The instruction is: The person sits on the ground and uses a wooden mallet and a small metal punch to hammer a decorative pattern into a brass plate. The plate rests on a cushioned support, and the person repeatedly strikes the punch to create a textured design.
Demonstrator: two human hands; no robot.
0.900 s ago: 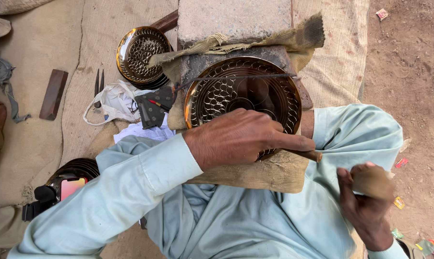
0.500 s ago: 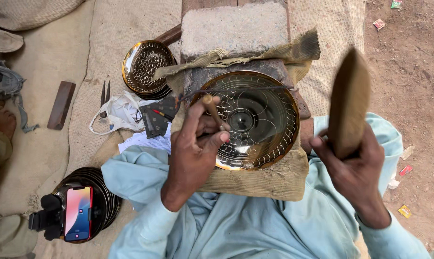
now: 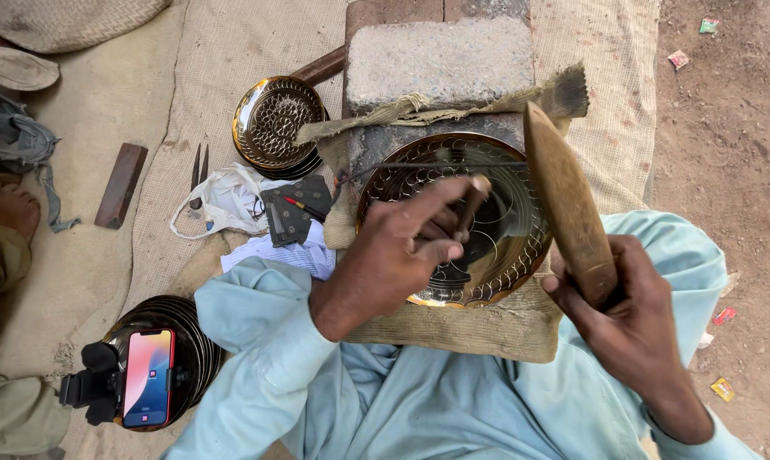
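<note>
The left hand (image 3: 398, 255) pinches a thin punch (image 3: 468, 204) between fingers and thumb, its tip set on the patterned face of the brass plate (image 3: 496, 255), which lies on the sackcloth-covered block (image 3: 453, 328) in the person's lap. The right hand (image 3: 632, 324) is closed round a wooden mallet (image 3: 568, 204), raised above the plate's right edge. To do it well, I judge the punch should stand steady on its mark, the blow falling square on its head, clear of the fingers.
</note>
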